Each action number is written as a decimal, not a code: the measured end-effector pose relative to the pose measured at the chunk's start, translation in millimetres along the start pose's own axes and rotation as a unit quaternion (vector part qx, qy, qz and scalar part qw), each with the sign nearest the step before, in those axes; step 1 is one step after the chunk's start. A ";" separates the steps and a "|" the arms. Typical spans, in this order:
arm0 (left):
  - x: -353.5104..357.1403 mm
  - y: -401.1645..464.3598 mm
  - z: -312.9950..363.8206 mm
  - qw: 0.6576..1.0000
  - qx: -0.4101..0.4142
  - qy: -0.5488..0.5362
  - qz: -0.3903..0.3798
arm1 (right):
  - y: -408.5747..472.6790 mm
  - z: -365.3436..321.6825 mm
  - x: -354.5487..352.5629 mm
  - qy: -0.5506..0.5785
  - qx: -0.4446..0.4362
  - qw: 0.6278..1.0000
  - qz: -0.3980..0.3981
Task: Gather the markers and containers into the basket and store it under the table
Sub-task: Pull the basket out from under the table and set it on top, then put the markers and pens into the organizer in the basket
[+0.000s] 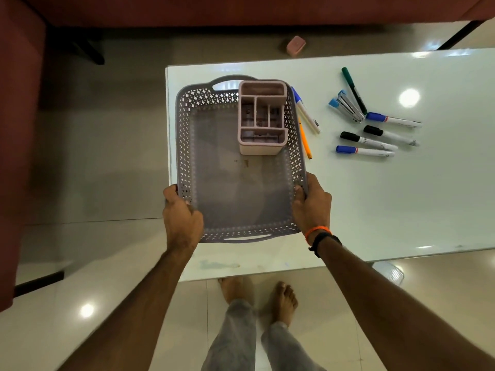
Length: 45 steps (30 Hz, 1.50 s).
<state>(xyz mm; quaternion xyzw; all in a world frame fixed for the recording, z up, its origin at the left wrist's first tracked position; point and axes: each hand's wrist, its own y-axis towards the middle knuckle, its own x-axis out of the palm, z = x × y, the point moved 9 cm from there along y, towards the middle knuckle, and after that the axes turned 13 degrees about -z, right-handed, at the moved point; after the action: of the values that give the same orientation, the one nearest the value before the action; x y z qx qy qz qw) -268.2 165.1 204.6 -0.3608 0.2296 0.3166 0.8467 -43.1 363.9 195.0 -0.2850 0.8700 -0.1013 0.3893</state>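
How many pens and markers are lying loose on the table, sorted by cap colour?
Blue-capped markers: 3
Black-capped markers: 2
Green marker: 1
Orange pen: 1
Total: 7

The stapler is not counted. None of these lies in the basket yet; only the pink organizer stands in it.

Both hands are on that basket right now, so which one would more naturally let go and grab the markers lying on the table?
The right hand, probably. The markers all lie on the table to the right of the basket, on that hand's side. The left hand grips the far-side rim and would have to cross over the basket.
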 end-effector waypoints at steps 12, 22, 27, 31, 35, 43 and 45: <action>-15.0 2.3 12.2 1.000 -0.001 -0.001 0.022 | -3.0 -19.4 -14.5 -0.069 0.037 0.997 -0.002; -23.4 21.1 94.3 0.994 0.090 0.048 -0.029 | 14.5 -108.4 -30.8 -0.186 -0.085 0.979 0.013; 17.2 53.0 116.9 0.992 0.045 -0.015 -0.120 | 44.7 -83.3 -31.0 -0.161 0.020 0.987 -0.017; 31.8 75.8 128.9 0.993 0.001 -0.035 -0.112 | 58.1 -55.5 -26.7 -0.098 0.052 0.990 -0.088; 40.7 84.6 136.2 0.993 -0.021 -0.044 -0.103 | 61.5 -50.3 -21.5 -0.070 0.028 0.991 -0.108; 50.6 77.0 140.6 0.996 -0.042 -0.024 -0.076 | 65.3 -45.2 -21.1 -0.050 0.005 0.993 -0.106; 52.0 76.6 139.9 0.995 -0.049 -0.026 -0.085 | 66.5 -43.0 -18.8 -0.042 0.004 0.992 -0.121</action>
<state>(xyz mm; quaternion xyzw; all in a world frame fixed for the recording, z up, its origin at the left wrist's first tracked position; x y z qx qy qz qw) -263.4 331.5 225.6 -0.4113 0.1599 0.2636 0.8578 -92.3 427.1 209.2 -0.3909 0.8114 -0.1395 0.4115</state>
